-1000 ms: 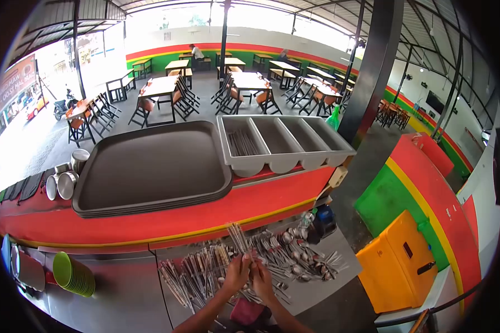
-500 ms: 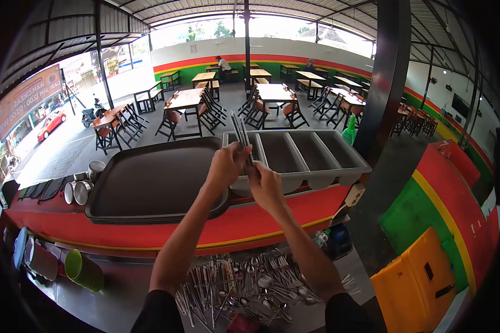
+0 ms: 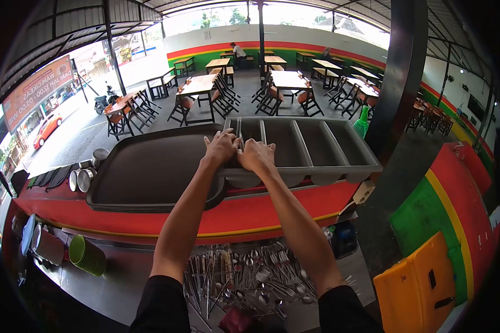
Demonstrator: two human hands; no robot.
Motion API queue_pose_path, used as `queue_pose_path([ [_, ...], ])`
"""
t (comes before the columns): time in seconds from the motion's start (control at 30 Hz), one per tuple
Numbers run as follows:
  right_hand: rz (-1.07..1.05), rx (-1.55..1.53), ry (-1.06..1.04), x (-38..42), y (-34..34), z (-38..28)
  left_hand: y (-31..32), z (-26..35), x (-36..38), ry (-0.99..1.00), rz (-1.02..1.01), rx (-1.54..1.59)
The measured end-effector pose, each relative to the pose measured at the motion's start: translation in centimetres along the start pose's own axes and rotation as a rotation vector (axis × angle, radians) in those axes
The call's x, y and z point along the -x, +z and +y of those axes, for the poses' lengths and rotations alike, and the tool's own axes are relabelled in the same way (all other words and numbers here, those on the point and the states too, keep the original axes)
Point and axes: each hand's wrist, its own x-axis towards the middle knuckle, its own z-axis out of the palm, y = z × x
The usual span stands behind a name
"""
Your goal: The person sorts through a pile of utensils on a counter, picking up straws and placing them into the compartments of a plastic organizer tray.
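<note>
A grey cutlery tray (image 3: 311, 169) with several long compartments stands on the red counter. My left hand (image 3: 222, 145) is over its leftmost compartment, fingers bent down and thumb out to the side. Close against it, my right hand (image 3: 256, 156) is curled at the near end of that compartment. A few thin metal chopsticks (image 3: 239, 132) show between the hands, low in the compartment; the fingers hide most of their length. On the lower worktop, beneath my forearms, lies a heap of loose spoons, forks and chopsticks (image 3: 244, 272).
Stacked dark serving trays (image 3: 150, 166) lie left of the cutlery tray, with metal cups (image 3: 86, 178) beyond. A green bottle (image 3: 361, 123) stands near the black post (image 3: 401, 83). Green cups (image 3: 88, 255) are at lower left, a yellow container (image 3: 416, 286) at lower right.
Both hands have lowered into the leftmost compartment with the chopsticks, which stood upright above the tray before. The view has shifted slightly.
</note>
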Motion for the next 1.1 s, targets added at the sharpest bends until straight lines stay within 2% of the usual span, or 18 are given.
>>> queue_pose_path([
  [0.1, -0.02, 0.018, -0.009, 0.0, 0.3, 0.1, -0.4, 0.6, 0.5, -0.005, 0.065, -0.05],
  [0.13, -0.004, -0.019, 0.016, -0.3, 0.6, 0.2, -0.3, 0.8, 0.9, 0.044, 0.207, -0.077],
  [0.2, 0.078, -0.073, 0.024, -0.6, 1.2, 0.5, -1.3, 1.2, 1.0, 0.059, 0.176, -0.16],
  [0.23, 0.125, -0.066, 0.0, -0.5, 1.1, 0.5, -1.4, 1.3, 1.3, 0.072, 0.245, -0.143],
  [0.33, 0.423, -0.314, -0.119, 0.3, 1.3, 1.0, -1.6, 1.0, 2.6, 0.14, 0.428, -0.096],
  [0.43, 0.688, -0.466, -0.527, 1.5, 0.9, 1.9, -4.0, 1.4, 7.4, 0.225, 0.547, 0.107],
  [0.5, 0.772, -0.621, -0.461, 6.2, 0.0, 1.2, -5.3, 0.9, 11.7, 0.222, 0.597, 0.317],
  [0.57, 0.682, -0.792, -0.367, 12.4, 0.6, 2.1, -5.7, 0.1, 19.5, 0.19, 0.582, 0.558],
  [0.63, 0.629, -1.002, -0.251, 18.9, 4.9, 5.1, -2.5, -3.5, 27.1, 0.15, 0.54, 0.712],
  [0.67, 0.597, -1.079, -0.028, 23.1, 7.7, 6.0, -0.6, -5.6, 31.6, -0.028, 0.414, 0.715],
  [0.7, 0.512, -1.053, 0.079, 27.5, 11.2, 7.9, 0.9, -7.0, 36.1, -0.244, 0.294, 0.671],
  [0.73, 0.312, -1.107, 0.306, 36.7, 21.9, 14.3, 8.8, -13.7, 45.6, -0.374, 0.212, 0.614],
  [0.77, 0.222, -1.012, 0.544, 42.6, 25.1, 15.2, 11.9, -15.7, 50.9, -0.534, 0.203, 0.528],
  [0.8, 0.268, -1.025, 0.557, 48.2, 28.6, 15.4, 12.2, -16.5, 55.0, -0.655, 0.053, 0.39],
  [0.83, 0.128, -0.985, 0.58, 52.7, 28.7, 13.7, 13.1, -17.2, 59.0, -0.754, 0.048, 0.569],
  [0.9, -0.24, -1.082, 0.856, 55.3, 26.9, 8.8, 13.0, -16.9, 64.1, -0.861, 0.051, 0.675],
  [1.0, -0.526, -1.139, 0.534, 54.0, 27.9, 3.5, 12.7, -18.2, 65.4, -0.856, -0.029, 0.672],
  [1.1, -0.536, -1.028, 0.277, 49.6, 31.6, -0.7, 13.7, -20.9, 62.3, -0.722, -0.064, 0.53],
])
